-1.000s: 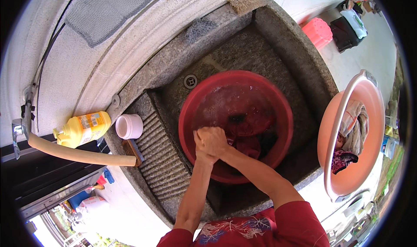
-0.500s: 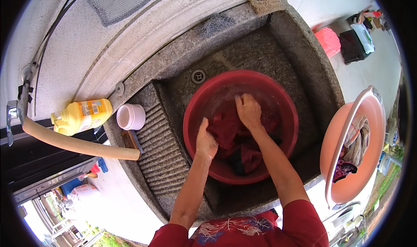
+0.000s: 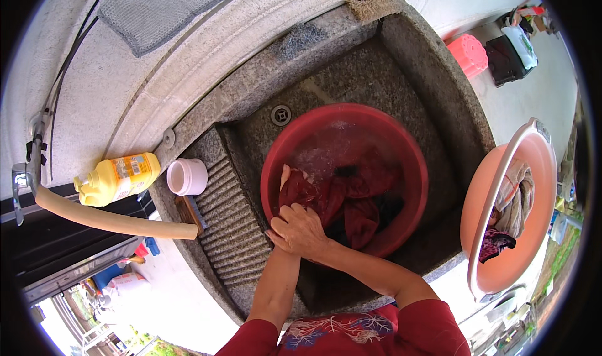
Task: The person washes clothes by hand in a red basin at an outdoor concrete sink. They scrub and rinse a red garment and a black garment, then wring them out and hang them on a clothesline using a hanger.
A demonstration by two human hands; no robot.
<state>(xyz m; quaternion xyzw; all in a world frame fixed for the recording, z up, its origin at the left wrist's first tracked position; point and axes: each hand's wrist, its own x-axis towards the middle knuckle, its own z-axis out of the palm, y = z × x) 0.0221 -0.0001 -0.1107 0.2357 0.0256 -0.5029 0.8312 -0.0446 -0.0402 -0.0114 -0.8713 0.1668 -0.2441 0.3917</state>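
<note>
A dark red garment (image 3: 361,224) lies bunched and partly under water in a red plastic basin (image 3: 419,187), with some black cloth among its folds. At the basin's near left rim, my left hand (image 3: 285,175) has part of the garment over it. Only its fingertips show beyond the cloth; the rest is covered by garment and by my other hand. My right hand (image 3: 300,229) crosses over the left at the wrist, its fingers curled down onto the garment's near edge. Light suds float on the water toward the far side.
The basin stands in a stone sink (image 3: 448,115) beside a ridged washboard slope (image 3: 229,212). Left are a yellow jug (image 3: 119,179), a pink-white tub (image 3: 188,177), a brush (image 3: 190,213) and a hose-fitted tap (image 3: 113,219). A peach basin (image 3: 473,230) with clothes stands right.
My right hand has moved left and nearer, from the middle of the basin onto my left wrist. My left hand, bare and open before, now has the dark red garment over it.
</note>
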